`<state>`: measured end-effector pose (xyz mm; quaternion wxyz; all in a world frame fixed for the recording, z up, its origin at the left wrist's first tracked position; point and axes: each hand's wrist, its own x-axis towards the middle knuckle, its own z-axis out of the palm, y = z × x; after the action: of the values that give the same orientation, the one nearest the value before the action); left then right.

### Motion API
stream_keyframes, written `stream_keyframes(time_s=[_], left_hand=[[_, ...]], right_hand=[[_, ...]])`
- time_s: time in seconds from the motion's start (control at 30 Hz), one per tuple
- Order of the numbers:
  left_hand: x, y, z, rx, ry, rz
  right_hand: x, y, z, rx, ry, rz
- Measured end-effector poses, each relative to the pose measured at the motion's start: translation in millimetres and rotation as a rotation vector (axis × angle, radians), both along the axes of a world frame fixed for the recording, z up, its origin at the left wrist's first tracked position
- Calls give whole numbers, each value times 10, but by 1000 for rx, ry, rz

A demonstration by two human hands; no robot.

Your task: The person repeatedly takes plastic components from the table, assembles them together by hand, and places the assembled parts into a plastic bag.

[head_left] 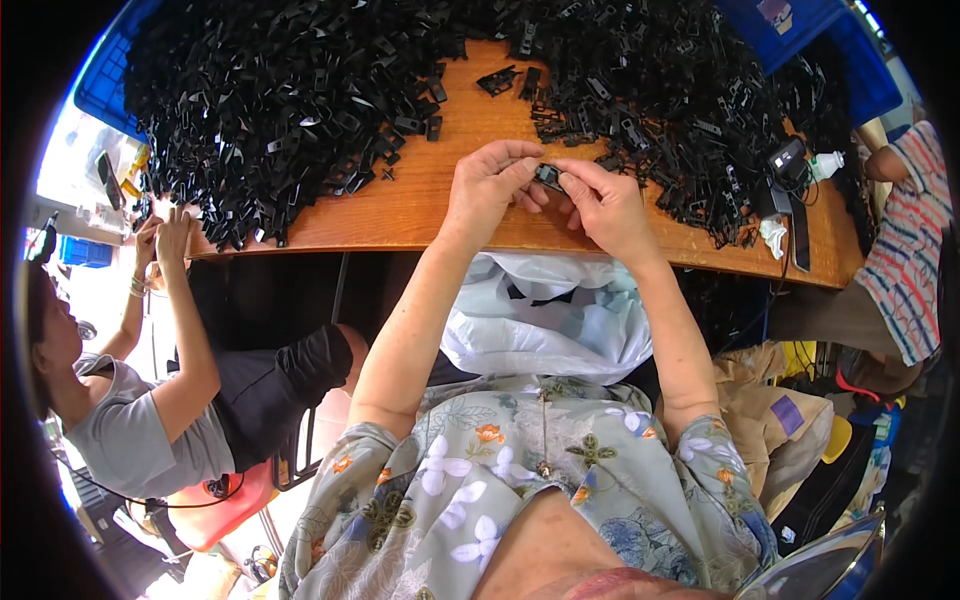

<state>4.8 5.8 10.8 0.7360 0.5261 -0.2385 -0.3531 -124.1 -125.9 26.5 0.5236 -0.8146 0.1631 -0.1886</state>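
Over the front part of the wooden table, both my hands meet at a small black plastic part (549, 176). My left hand (492, 187) pinches its left end between thumb and fingers. On its other end, the thumb and forefinger of my right hand (606, 204) are closed. Whether it is one piece or two joined pieces is too small to tell. A big heap of small black plastic pieces (270, 110) lies to the left of my hands. Another heap of black slotted parts (640, 80) spreads out to the right.
The wooden table (460, 110) shows between the heaps. A white plastic bag (545, 330) hangs open below its front edge. Blue crates (105, 85) stand at the back corners. A black device (787, 160) with a cable sits at right. People work on both sides.
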Motion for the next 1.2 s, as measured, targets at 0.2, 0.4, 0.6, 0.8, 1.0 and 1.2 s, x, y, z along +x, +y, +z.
stream_keyframes(time_s=[0.2, 0.4, 0.6, 0.8, 1.0, 1.2], left_hand=[[10, 30, 76, 24, -67, -52], [-29, -13, -8, 14, -118, -64], [166, -273, 129, 328, -352, 130], [1117, -522, 92, 482, -1493, 450], [885, -518, 121, 588, -1193, 220], [326, -209, 261, 387, -792, 435]], right_hand=[[66, 16, -56, -334, -164, -57], [-56, -5, -45, 399, -151, -50], [-162, -117, -221, 391, -220, -62], [-96, -81, -252, 411, -202, 4], [-133, -86, -216, 403, -199, -23], [-157, -80, -213, 453, -254, -28]])
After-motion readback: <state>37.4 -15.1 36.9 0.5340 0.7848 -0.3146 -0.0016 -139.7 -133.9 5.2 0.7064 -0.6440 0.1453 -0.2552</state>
